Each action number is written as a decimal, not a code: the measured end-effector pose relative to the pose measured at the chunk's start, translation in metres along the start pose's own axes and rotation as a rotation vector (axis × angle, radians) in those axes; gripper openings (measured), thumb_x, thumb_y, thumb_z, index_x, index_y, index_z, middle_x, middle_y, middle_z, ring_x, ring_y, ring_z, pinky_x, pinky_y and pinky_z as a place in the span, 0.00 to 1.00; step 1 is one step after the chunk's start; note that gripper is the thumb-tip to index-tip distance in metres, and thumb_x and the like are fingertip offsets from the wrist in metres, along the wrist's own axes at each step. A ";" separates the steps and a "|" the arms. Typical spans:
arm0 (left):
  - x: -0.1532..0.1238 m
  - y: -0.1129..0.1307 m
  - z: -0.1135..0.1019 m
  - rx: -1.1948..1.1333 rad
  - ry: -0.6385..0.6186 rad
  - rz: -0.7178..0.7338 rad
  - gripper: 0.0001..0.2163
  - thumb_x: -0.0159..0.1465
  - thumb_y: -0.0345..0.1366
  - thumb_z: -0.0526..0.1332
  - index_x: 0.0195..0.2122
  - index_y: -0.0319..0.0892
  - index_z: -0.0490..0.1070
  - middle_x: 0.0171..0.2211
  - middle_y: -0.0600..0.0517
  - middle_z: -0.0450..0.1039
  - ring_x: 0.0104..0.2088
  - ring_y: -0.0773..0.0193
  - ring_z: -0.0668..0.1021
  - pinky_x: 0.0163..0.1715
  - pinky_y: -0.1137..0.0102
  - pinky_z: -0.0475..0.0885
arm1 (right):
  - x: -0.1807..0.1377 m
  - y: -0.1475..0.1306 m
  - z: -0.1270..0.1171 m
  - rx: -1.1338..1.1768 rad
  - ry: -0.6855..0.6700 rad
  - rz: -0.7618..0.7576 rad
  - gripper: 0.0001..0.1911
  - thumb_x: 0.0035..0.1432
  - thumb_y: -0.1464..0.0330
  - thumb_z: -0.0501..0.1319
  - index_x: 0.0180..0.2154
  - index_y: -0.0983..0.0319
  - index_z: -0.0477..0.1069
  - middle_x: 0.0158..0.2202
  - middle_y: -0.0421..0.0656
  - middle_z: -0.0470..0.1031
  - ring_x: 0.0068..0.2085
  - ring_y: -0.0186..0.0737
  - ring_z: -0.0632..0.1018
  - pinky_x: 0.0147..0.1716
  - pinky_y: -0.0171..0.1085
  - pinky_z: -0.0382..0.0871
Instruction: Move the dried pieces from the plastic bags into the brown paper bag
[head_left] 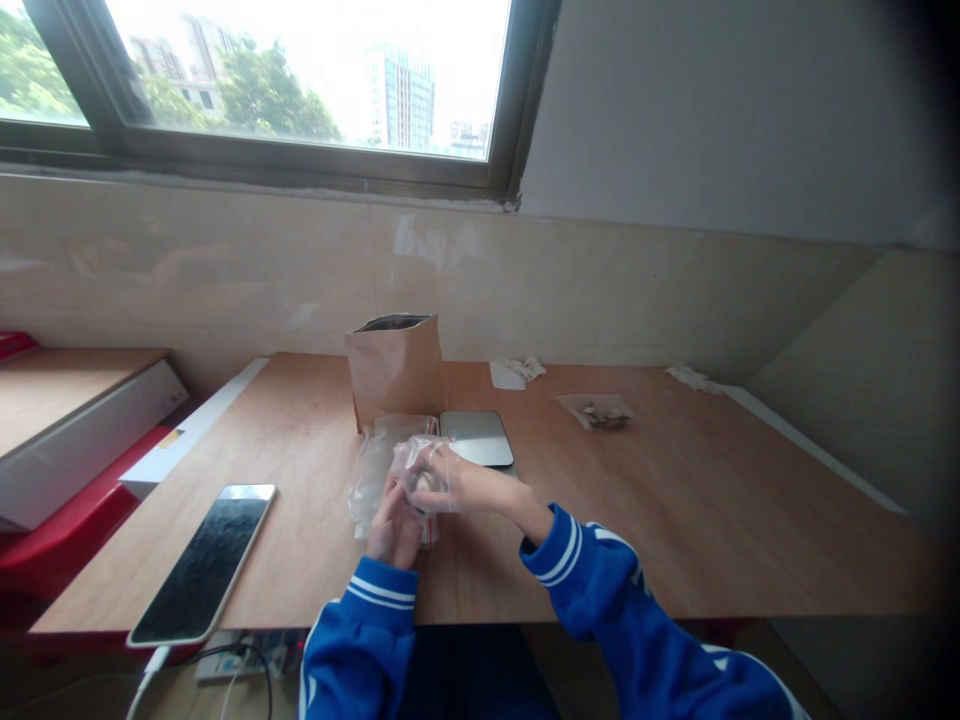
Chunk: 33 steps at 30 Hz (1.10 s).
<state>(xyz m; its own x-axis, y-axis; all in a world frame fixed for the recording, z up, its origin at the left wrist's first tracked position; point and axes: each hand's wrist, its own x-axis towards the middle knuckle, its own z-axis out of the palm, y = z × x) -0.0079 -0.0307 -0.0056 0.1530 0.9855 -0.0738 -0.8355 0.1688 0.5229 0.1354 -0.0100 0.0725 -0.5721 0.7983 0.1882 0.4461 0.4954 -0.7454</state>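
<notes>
Here at the centre of the frame, grips the side of a clear plastic bag (405,457) with the left hand (394,528), thumb and fingers pressed on the film, and has the right hand (444,476) inside it, fingers bent about a pale piece (425,482); impossible to tell through the glare whether pinching it or loose. All this over a pile of flat clear bags (366,492), just left of a silver-topped device (480,436), before an upright, open brown paper bag (394,372)! Right of centre, a small filled bag (606,413) on the wooden table (675,510); lower left, a phone (206,562) with white cable (150,678).
</notes>
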 end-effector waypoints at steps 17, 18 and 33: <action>0.005 0.002 -0.012 -0.110 0.025 -0.020 0.22 0.64 0.30 0.53 0.60 0.45 0.62 0.50 0.48 0.74 0.50 0.59 0.75 0.49 0.66 0.69 | 0.001 0.008 0.009 0.017 0.026 -0.183 0.09 0.55 0.70 0.62 0.40 0.62 0.67 0.41 0.43 0.70 0.42 0.39 0.70 0.43 0.38 0.65; 0.005 0.002 -0.012 -0.111 0.017 -0.030 0.21 0.65 0.31 0.52 0.60 0.43 0.62 0.50 0.48 0.74 0.50 0.59 0.76 0.49 0.65 0.69 | 0.000 0.007 0.006 0.039 0.041 -0.166 0.09 0.55 0.69 0.62 0.40 0.62 0.68 0.40 0.42 0.70 0.41 0.38 0.71 0.41 0.37 0.66; 0.006 0.008 -0.013 -0.007 0.035 0.058 0.14 0.64 0.40 0.54 0.49 0.53 0.72 0.55 0.54 0.70 0.59 0.56 0.66 0.55 0.59 0.66 | 0.102 -0.042 -0.091 0.018 0.687 -0.311 0.15 0.59 0.58 0.57 0.43 0.61 0.62 0.43 0.44 0.68 0.43 0.37 0.72 0.42 0.36 0.68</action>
<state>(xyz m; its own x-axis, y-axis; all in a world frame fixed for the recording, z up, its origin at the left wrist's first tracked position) -0.0203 -0.0234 -0.0127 0.0858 0.9936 -0.0736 -0.8459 0.1117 0.5215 0.1213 0.0818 0.1815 -0.1088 0.6595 0.7438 0.3198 0.7317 -0.6019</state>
